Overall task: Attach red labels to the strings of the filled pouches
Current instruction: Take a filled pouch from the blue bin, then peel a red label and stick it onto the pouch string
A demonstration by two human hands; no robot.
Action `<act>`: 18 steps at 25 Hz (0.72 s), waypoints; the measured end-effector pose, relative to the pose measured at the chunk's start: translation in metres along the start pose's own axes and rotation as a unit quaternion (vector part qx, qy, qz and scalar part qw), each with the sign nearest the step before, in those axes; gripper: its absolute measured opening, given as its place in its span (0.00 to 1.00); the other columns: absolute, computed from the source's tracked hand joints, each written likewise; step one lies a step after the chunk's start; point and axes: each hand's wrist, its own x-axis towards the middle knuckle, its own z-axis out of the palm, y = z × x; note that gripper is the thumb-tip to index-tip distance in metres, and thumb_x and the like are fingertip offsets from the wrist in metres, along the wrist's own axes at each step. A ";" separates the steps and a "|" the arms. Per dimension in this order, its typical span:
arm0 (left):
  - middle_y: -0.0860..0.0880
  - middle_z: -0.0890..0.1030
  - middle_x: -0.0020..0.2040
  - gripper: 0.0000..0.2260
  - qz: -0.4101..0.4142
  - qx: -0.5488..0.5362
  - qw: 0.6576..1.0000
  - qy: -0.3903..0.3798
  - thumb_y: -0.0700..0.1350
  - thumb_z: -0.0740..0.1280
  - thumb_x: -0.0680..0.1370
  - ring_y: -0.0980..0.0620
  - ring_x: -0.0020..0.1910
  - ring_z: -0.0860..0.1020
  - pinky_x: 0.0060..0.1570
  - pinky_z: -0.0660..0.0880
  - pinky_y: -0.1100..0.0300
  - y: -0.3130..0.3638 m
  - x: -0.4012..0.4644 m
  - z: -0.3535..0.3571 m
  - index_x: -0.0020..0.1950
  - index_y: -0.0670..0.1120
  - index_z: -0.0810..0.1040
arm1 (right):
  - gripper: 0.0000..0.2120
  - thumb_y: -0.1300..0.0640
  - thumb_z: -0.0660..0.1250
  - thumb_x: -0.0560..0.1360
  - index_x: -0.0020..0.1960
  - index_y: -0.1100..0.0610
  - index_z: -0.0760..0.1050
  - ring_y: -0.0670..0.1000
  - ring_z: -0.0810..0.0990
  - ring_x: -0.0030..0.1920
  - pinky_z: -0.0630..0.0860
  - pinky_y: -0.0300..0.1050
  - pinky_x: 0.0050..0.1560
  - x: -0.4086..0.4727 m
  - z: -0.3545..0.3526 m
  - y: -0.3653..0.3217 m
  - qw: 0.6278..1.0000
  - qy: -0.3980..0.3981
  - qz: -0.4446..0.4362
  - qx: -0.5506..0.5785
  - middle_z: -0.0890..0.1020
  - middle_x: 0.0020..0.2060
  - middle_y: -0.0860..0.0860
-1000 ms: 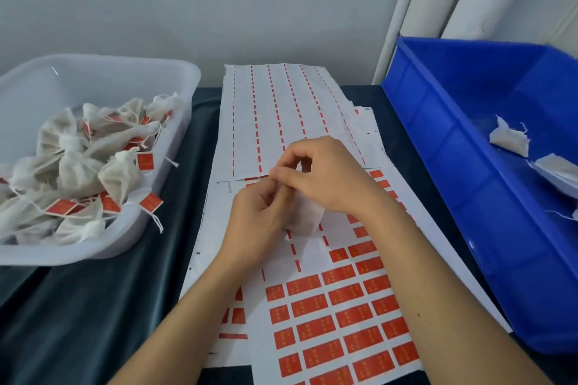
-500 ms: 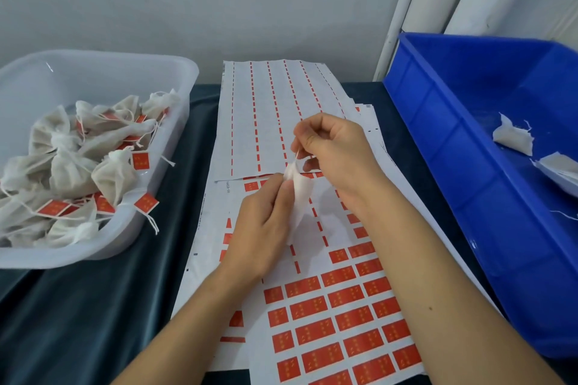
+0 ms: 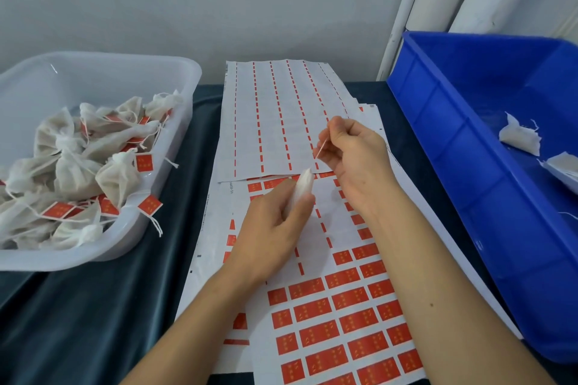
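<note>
A: What are the fingers doing?

B: The right hand (image 3: pixel 353 156) has its thumb and forefinger pinched on a thin string (image 3: pixel 322 147), the other fingers curled under. The string runs down and left toward the pouch (image 3: pixel 301 189).

A: And the left hand (image 3: pixel 272 234)?

B: Its fingers are wrapped round the lower part of that white pouch, so only the top end pokes out above the thumb. The pouch sits just below and left of the right hand, above the sheets.

A: Is a label on that string?

B: I can't tell; the string is very thin.

A: What lies under the hands?

B: Label sheets (image 3: pixel 344 316). The near one carries rows of red labels (image 3: pixel 359 319), with bare patches beneath the hands. The far sheet (image 3: pixel 275 116) shows only narrow red dashes in columns.

A: And further out?

B: On the left, a clear tub (image 3: pixel 184 72) holds a pile of pouches with red labels on their strings; one label (image 3: pixel 150 205) hangs over the near rim. On the right, a blue bin (image 3: pixel 453 166) holds a few white scraps (image 3: pixel 519 137), well apart from the hands. Everything rests on a dark cloth (image 3: pixel 93 306).
</note>
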 end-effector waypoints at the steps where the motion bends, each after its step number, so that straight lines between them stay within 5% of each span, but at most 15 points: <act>1: 0.66 0.81 0.44 0.17 0.002 0.006 1.000 -0.003 0.65 0.58 0.83 0.62 0.45 0.82 0.40 0.74 0.75 -0.001 0.000 0.000 0.48 0.56 0.80 | 0.07 0.55 0.66 0.83 0.53 0.57 0.82 0.49 0.87 0.39 0.84 0.44 0.44 -0.001 -0.003 0.003 0.999 -0.011 0.018 0.036 0.87 0.37 0.50; 6: 0.63 0.82 0.40 0.16 -0.006 0.004 1.000 -0.026 0.58 0.60 0.85 0.61 0.39 0.82 0.37 0.74 0.74 -0.003 0.004 -0.005 0.44 0.55 0.81 | 0.08 0.56 0.63 0.85 0.54 0.58 0.79 0.51 0.87 0.39 0.83 0.45 0.42 -0.004 -0.016 0.016 0.984 -0.064 0.056 0.154 0.85 0.37 0.52; 12: 0.60 0.84 0.42 0.21 0.000 0.025 0.998 -0.064 0.64 0.59 0.82 0.57 0.41 0.84 0.41 0.77 0.71 -0.006 0.005 -0.007 0.42 0.54 0.84 | 0.08 0.56 0.62 0.85 0.53 0.56 0.78 0.50 0.84 0.38 0.83 0.46 0.43 -0.006 -0.025 0.024 0.976 -0.104 0.019 0.189 0.82 0.37 0.52; 18: 0.56 0.84 0.42 0.16 0.013 0.020 0.994 -0.106 0.60 0.63 0.83 0.52 0.42 0.84 0.43 0.83 0.57 -0.005 0.002 -0.005 0.46 0.52 0.83 | 0.08 0.50 0.67 0.77 0.52 0.53 0.79 0.50 0.83 0.37 0.82 0.45 0.44 -0.010 -0.030 0.020 0.975 -0.138 -0.023 0.174 0.81 0.37 0.52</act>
